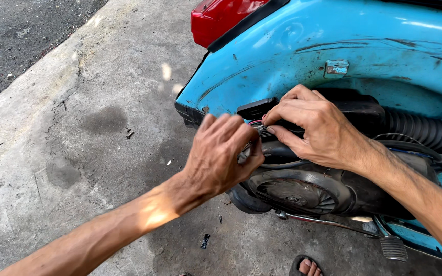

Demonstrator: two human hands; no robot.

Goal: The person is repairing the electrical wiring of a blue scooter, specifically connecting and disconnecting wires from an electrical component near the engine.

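Note:
A light blue scooter body (303, 56) with a red tail light (216, 20) stands at the right, its side opened onto the black engine. My right hand (313, 128) grips a black ribbed part with thin coloured wires at the top of the engine. My left hand (223, 153) is curled just left of it, its fingers closed on a small part of the same spot; what they pinch is hidden. Below the hands sits the round black fan cover (297, 194). A black ribbed hose (423, 130) runs off to the right.
Cracked, stained concrete floor (78, 128) spreads to the left, with dark asphalt (11, 41) beyond it. Small black scraps (205, 240) lie on the ground. A foot in a sandal (308, 266) and a ridged metal pedal (394, 248) are at the bottom.

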